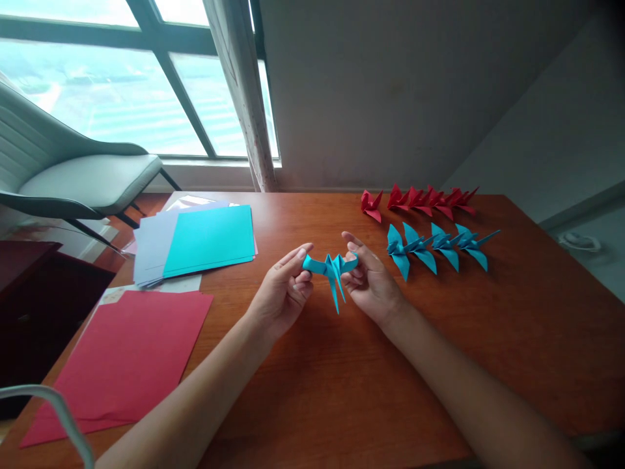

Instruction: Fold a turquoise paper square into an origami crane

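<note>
A blue folded paper crane (333,268) is held above the middle of the table, its wings spread sideways and two thin points hanging down. My left hand (286,286) pinches the left wing between thumb and fingers. On the other side, my right hand (371,277) has its fingers closed at the tip of the right wing, with the index finger raised. To the right of my right hand stands a row of several blue paper cranes (445,247). Behind it runs a row of several red paper cranes (430,198).
Blue paper sheets (209,238) lie over pale sheets (151,244) at the back left. Nearer, red paper (122,358) covers the table's left edge. A grey curved tube (63,410) shows at bottom left. Beyond the wooden table (527,312) stands a chair (88,179) by the window.
</note>
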Demonstrator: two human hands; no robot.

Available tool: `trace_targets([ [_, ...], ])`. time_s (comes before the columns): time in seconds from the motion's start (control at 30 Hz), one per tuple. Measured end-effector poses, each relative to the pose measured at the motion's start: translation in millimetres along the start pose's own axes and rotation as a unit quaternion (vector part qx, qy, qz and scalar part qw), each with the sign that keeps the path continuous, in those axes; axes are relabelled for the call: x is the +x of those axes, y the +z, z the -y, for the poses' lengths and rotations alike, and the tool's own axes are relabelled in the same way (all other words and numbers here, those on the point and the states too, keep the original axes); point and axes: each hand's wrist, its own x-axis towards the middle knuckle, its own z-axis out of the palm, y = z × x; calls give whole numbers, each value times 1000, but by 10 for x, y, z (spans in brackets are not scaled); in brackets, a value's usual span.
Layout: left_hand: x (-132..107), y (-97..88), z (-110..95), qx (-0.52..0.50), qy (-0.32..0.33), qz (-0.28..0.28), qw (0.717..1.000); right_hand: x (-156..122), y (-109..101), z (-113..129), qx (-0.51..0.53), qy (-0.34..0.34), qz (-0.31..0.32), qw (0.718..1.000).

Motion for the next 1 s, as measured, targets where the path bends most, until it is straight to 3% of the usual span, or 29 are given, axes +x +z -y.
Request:
trace_targets([
  [0.27,-23,56,36,32,17,-23,999,-2,-29,-29,-30,-10,15,999],
  [0.4,-2,44,37,31,20,-3,999,20,-51,-37,-22,-13,22,999],
  [0.5,46,-12,30,19,36,20,999,39,-61,-50,-9,-29,4,1000],
  [0.7,108,-86,37,33,42,-1,999,66,-82,-84,-33,-61,-47,996],
  [1.0,104,-59,17,-14,52,-15,998,69,-97,-35,15,-43,14,999],
])
